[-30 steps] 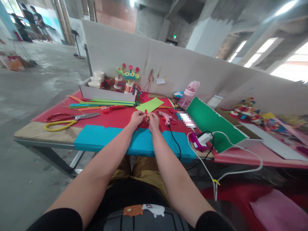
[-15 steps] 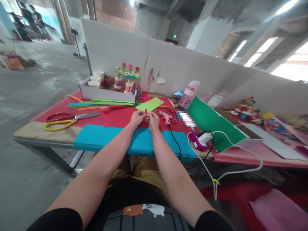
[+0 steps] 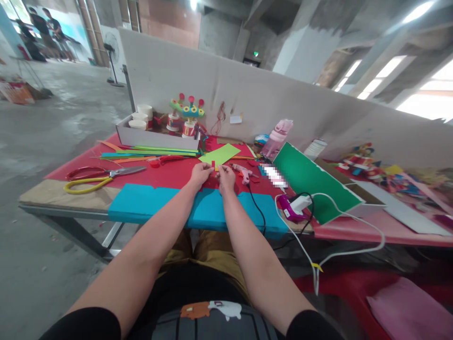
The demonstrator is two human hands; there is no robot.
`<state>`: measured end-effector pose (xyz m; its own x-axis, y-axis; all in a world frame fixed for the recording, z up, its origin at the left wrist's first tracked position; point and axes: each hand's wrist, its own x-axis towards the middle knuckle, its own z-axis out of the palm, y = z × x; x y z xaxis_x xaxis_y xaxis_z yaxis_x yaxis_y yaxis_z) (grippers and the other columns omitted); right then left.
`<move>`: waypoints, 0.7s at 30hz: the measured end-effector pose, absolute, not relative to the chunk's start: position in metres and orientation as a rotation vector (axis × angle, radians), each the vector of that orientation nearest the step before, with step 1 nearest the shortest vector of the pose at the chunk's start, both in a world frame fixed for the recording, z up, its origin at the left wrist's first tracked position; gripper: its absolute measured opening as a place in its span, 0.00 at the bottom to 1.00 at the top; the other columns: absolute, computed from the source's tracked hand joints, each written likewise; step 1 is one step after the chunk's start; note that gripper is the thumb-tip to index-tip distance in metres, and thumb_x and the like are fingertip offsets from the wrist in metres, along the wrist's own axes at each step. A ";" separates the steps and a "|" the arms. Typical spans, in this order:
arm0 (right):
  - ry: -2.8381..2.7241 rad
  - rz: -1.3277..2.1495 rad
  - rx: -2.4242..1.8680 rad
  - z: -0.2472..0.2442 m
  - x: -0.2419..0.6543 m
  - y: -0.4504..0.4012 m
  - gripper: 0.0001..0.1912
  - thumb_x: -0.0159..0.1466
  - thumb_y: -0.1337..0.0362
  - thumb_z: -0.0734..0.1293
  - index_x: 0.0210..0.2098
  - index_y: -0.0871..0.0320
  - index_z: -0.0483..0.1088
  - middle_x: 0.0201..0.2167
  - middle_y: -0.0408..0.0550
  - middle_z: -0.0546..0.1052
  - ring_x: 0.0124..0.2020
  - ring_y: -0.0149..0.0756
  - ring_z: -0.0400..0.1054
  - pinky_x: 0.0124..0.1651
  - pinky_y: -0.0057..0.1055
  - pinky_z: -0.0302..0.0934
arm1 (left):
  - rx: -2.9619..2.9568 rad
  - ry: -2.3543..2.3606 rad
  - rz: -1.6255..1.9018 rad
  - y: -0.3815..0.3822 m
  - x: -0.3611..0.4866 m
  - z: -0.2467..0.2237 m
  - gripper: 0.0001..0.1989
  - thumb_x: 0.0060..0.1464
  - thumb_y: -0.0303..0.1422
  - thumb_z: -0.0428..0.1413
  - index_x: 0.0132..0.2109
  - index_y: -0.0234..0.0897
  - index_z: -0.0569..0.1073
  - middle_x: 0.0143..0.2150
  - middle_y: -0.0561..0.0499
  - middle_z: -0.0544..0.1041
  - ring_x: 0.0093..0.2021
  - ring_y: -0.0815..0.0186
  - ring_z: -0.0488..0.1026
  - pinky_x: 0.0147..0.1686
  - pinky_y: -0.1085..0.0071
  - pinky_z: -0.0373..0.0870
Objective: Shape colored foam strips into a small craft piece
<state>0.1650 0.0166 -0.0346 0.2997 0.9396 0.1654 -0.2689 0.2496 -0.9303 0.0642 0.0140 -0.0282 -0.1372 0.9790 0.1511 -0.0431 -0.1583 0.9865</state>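
Note:
A small red and yellow paper piece shows between my two hands over the table's front part. My left hand pinches it from the left with closed fingers. My right hand is closed at its right side, fingertips on the same small piece. Just beyond the hands lies a light green paper sheet. Right of my right hand rests a pink glue gun with a black cord. Below my wrists a blue sheet covers the table's front edge.
Large scissors and red-handled pliers lie left. A box with cups stands behind paper strips. Rightward are a pink bottle, a green board and a purple power socket with looping cables. Distant people stand at upper left.
Both hands keep nearly the same place, with the fingers shifted slightly around the small piece. Nothing else on the table has visibly moved.

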 end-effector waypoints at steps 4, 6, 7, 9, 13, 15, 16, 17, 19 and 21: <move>-0.804 0.983 -0.940 -0.032 0.166 0.015 0.13 0.57 0.54 0.68 0.29 0.58 0.67 0.14 0.35 0.65 0.16 0.26 0.58 0.21 0.24 0.56 | 1.198 1.179 1.452 0.011 0.064 -0.025 0.10 0.41 0.33 0.63 0.24 0.36 0.69 0.17 0.57 0.68 0.19 0.72 0.63 0.22 0.76 0.58; -0.793 1.040 -0.905 -0.032 0.166 0.015 0.17 0.57 0.49 0.66 0.30 0.58 0.67 0.15 0.36 0.66 0.16 0.26 0.60 0.21 0.24 0.58 | 1.189 1.170 1.454 0.010 0.064 -0.023 0.11 0.42 0.33 0.63 0.24 0.36 0.68 0.17 0.57 0.68 0.18 0.73 0.62 0.21 0.76 0.57; -0.806 1.076 -0.886 -0.032 0.165 0.015 0.17 0.57 0.48 0.67 0.30 0.58 0.67 0.16 0.37 0.67 0.17 0.26 0.60 0.22 0.24 0.59 | 1.185 1.165 1.454 0.010 0.064 -0.022 0.11 0.43 0.33 0.63 0.23 0.36 0.68 0.17 0.57 0.67 0.18 0.73 0.61 0.21 0.76 0.57; -0.877 1.120 -0.859 -0.033 0.164 0.015 0.17 0.54 0.50 0.70 0.29 0.58 0.67 0.17 0.37 0.68 0.18 0.26 0.61 0.24 0.24 0.60 | 1.179 1.153 1.451 0.008 0.063 -0.020 0.11 0.43 0.33 0.62 0.23 0.36 0.67 0.16 0.57 0.67 0.17 0.73 0.61 0.20 0.75 0.57; -1.020 1.030 -0.883 -0.036 0.164 0.015 0.13 0.50 0.58 0.72 0.28 0.59 0.69 0.19 0.37 0.71 0.19 0.25 0.62 0.25 0.23 0.59 | 1.178 1.127 1.441 0.005 0.063 -0.017 0.11 0.43 0.34 0.63 0.24 0.35 0.68 0.17 0.57 0.67 0.17 0.74 0.61 0.21 0.75 0.57; -1.041 0.982 -0.914 -0.036 0.164 0.015 0.11 0.51 0.58 0.71 0.27 0.59 0.69 0.18 0.37 0.71 0.19 0.25 0.62 0.25 0.23 0.58 | 1.180 1.120 1.442 0.005 0.063 -0.017 0.11 0.44 0.33 0.63 0.25 0.35 0.68 0.17 0.57 0.67 0.17 0.74 0.61 0.21 0.75 0.57; -1.045 0.971 -0.925 -0.036 0.164 0.015 0.11 0.52 0.58 0.71 0.27 0.59 0.69 0.17 0.36 0.70 0.19 0.25 0.62 0.24 0.23 0.57 | 1.181 1.119 1.443 0.005 0.063 -0.017 0.11 0.44 0.33 0.62 0.25 0.35 0.68 0.16 0.58 0.67 0.17 0.74 0.61 0.21 0.75 0.57; -1.045 0.966 -0.932 -0.035 0.165 0.015 0.10 0.53 0.59 0.70 0.27 0.59 0.69 0.16 0.35 0.69 0.19 0.26 0.61 0.24 0.23 0.57 | 1.181 1.120 1.444 0.005 0.063 -0.017 0.10 0.45 0.32 0.62 0.25 0.35 0.68 0.16 0.58 0.67 0.17 0.74 0.61 0.21 0.75 0.57; -1.035 0.971 -0.928 -0.035 0.165 0.014 0.09 0.54 0.60 0.69 0.26 0.59 0.68 0.15 0.35 0.67 0.18 0.26 0.61 0.24 0.23 0.56 | 1.180 1.126 1.445 0.006 0.064 -0.018 0.09 0.46 0.31 0.61 0.24 0.36 0.67 0.16 0.58 0.66 0.17 0.73 0.61 0.21 0.74 0.57; -1.024 0.975 -0.920 -0.035 0.165 0.013 0.09 0.55 0.60 0.68 0.25 0.59 0.68 0.14 0.35 0.67 0.18 0.26 0.60 0.24 0.24 0.55 | 1.178 1.130 1.444 0.006 0.064 -0.018 0.08 0.48 0.29 0.59 0.25 0.36 0.68 0.16 0.57 0.67 0.17 0.73 0.61 0.21 0.74 0.57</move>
<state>0.1647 0.0131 -0.0348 0.2157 0.9436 0.2512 -0.2050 0.2953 -0.9332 0.0638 0.0059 -0.0182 -0.1125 0.9841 0.1378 -0.1030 -0.1495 0.9834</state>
